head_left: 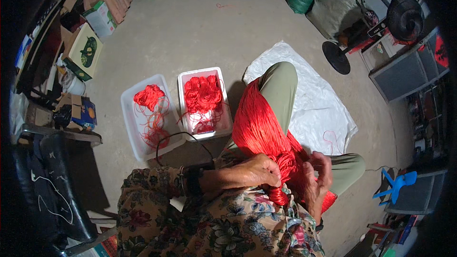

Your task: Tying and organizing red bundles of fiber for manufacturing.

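A large skein of glossy red cord (257,126) lies across my lap, fanned wide over the raised knee and gathered into a tight bunch near my waist. My left hand (259,170) is closed on the gathered part, its fingers pinching the strands. Below it a smooth wrapped knob of the same cord (278,196) sticks out against my flowered shirt. My right hand (318,183) is beside the bunch on the right, fingers bent and apart from the thumb; I see no cord between them. More red strands pass beneath this hand.
Left of my legs are a white foam box (227,114) with red cord bundles and a translucent tub (127,109) with loose cord. A white sheet (319,100) lies under my leg. Around stand a black fan (404,17), a blue stool (397,184) and a black chair (66,181).
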Demonstrator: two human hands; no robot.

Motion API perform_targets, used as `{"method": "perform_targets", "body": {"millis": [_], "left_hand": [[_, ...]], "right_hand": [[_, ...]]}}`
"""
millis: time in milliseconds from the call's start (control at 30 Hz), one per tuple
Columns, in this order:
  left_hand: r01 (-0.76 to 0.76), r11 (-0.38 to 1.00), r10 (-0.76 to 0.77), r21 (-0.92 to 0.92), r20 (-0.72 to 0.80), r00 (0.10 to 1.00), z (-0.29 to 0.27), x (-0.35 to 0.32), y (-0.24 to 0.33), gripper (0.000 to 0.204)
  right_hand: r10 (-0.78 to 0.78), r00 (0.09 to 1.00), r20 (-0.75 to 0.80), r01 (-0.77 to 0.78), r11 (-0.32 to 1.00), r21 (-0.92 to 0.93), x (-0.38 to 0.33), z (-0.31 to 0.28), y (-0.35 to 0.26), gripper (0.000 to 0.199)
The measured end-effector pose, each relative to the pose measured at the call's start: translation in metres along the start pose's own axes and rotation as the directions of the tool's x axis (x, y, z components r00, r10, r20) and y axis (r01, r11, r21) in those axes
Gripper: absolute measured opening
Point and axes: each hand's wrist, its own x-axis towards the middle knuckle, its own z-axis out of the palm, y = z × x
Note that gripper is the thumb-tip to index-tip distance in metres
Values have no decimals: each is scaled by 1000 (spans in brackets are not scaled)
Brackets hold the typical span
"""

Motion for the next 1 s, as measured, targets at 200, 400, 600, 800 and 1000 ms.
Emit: {"method": "perform_targets", "body": {"millis": [200, 400, 600, 800, 1000], "left_hand": [[-11, 1000, 11, 4, -22, 1000, 0, 2, -2, 18], [-142, 981, 149, 133, -43, 988, -3, -6, -2, 21], [-271, 920, 310, 285, -102, 945, 4, -5, -12, 16], [-308, 902, 368, 303, -168, 914, 10, -3, -10, 15], [-361, 861, 443, 359, -179, 878, 9, 2, -12, 14]], "right_hand": [[-76, 877, 475, 15, 991, 131, -8, -6, -27, 16], [57, 874, 483, -165, 969, 185, -17, 1, -23, 13], [27, 850, 526, -176, 956, 234, -23, -2, -14, 13], [123, 797, 591, -328, 910, 253, -18, -6, -20, 13], [243, 801, 547, -389, 906, 166, -23, -5, -13, 8]]}}
